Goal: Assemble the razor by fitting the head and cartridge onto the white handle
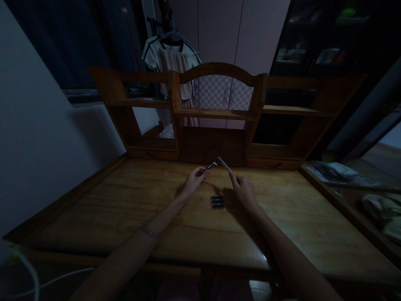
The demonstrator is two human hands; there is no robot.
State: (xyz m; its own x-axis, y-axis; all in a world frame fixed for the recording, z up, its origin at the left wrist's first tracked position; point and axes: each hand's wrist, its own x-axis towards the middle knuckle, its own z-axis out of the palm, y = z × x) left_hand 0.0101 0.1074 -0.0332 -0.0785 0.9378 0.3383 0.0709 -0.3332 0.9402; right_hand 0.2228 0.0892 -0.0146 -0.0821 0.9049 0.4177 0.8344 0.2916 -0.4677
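Note:
Both my hands are raised over the middle of a wooden desk (125,217). My left hand (194,180) pinches a thin dark tool (209,167) with a pale tip that points right. My right hand (243,190) is closed on a slim pale stick (224,164) that slants up to the left. The two tips almost meet above the desk. On the desk below and between the hands lies a small dark ribbed block (217,202). A band sits on my left wrist.
A wooden shelf unit (216,113) stands along the desk's back edge. Clothes on a hanger (171,58) hang behind it. At the right, papers and cloth (338,171) lie on a side surface. A white cable (28,271) runs at the lower left.

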